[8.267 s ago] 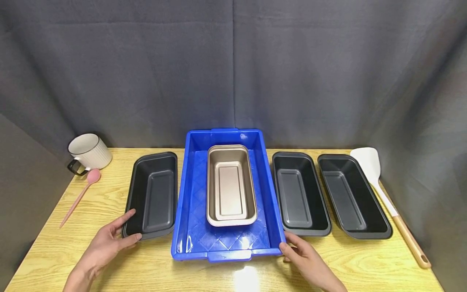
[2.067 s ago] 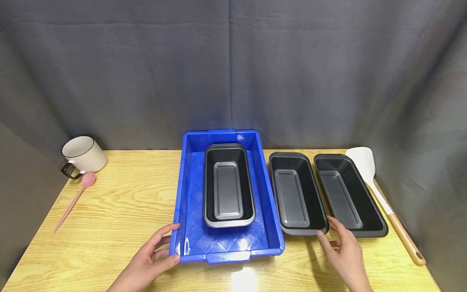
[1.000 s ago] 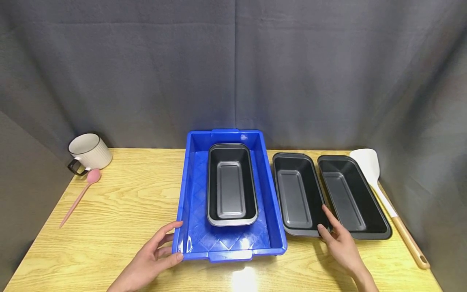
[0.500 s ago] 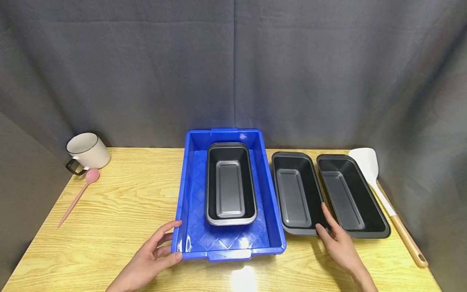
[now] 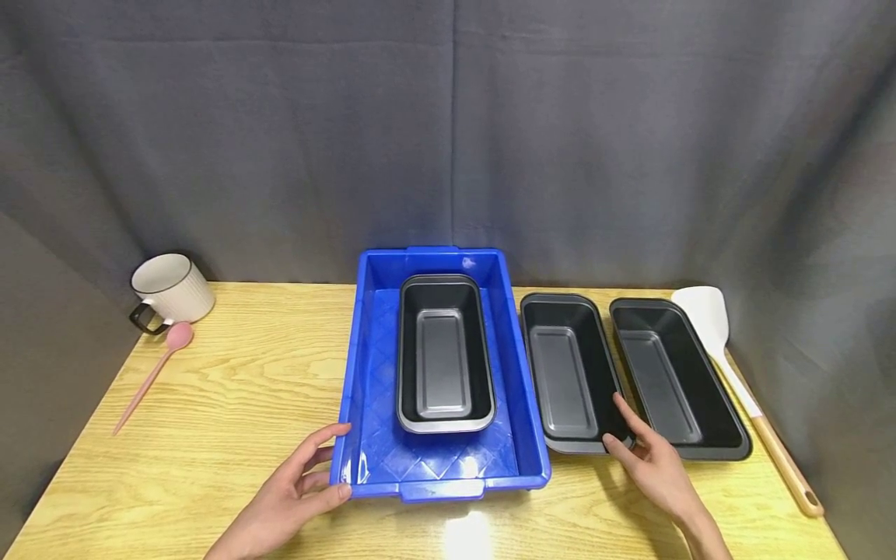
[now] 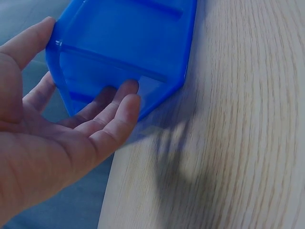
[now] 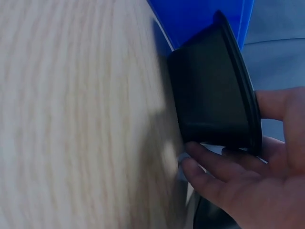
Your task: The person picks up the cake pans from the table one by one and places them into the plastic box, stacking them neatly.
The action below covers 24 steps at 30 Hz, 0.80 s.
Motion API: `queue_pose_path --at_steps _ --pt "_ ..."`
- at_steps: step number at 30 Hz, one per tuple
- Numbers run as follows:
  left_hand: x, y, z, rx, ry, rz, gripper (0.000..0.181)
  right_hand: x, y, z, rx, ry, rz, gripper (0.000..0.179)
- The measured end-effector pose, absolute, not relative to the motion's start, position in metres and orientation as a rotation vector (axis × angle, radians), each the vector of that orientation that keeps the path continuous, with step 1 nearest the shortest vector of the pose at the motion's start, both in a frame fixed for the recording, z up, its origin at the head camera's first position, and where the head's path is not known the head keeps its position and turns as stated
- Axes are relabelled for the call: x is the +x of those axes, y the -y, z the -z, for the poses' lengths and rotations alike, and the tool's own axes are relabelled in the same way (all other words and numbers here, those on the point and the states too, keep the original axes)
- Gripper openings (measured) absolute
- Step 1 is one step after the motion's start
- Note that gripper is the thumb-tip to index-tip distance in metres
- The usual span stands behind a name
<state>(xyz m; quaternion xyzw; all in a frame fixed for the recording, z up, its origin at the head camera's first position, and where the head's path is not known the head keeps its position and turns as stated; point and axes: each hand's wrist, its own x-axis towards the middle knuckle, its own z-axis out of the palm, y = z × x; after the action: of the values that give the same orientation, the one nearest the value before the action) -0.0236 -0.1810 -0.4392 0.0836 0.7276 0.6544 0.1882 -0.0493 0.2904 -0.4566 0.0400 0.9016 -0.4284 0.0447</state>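
In the head view, a blue plastic tray (image 5: 381,459) stands in the middle of the table with a black loaf pan (image 5: 443,362) inside it. My left hand (image 5: 280,494) grips the tray's front left corner, thumb on the front rim and index finger on the side rim. In the left wrist view its other fingers curl beside the outer wall. To the right of the tray is a second black loaf pan (image 5: 560,373). My right hand (image 5: 654,474) holds its front right corner, thumb and index finger at the rim, other fingers by the outer wall (image 7: 209,90).
A third black loaf pan (image 5: 661,389) lies further right, beside a white turner (image 5: 707,315) with a wooden handle. On the left are a white mug (image 5: 175,292) with a black handle and a pink spoon (image 5: 179,337). A grey curtain (image 5: 448,140) closes off the back.
The left black pan now sits in the tray, hiding the gold pan seen there before. My left hand has moved to the tray's corner, my right from the tray to the pan beside it.
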Motion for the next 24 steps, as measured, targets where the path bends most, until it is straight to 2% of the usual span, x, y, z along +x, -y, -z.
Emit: queue_pose_path --at_steps 14,24 --pt "-0.0235 0.1803 0.4399 0.234 -2.035 -1.845 0.066 -0.0489 -0.2871 0.4528 0.162 -2.712 1.436 0.068" --pt "-0.0229 0.1802 0.4407 0.227 -2.038 -1.844 0.066 -0.0491 -0.2838 0.4486 0.204 -2.746 1.339 0.074"
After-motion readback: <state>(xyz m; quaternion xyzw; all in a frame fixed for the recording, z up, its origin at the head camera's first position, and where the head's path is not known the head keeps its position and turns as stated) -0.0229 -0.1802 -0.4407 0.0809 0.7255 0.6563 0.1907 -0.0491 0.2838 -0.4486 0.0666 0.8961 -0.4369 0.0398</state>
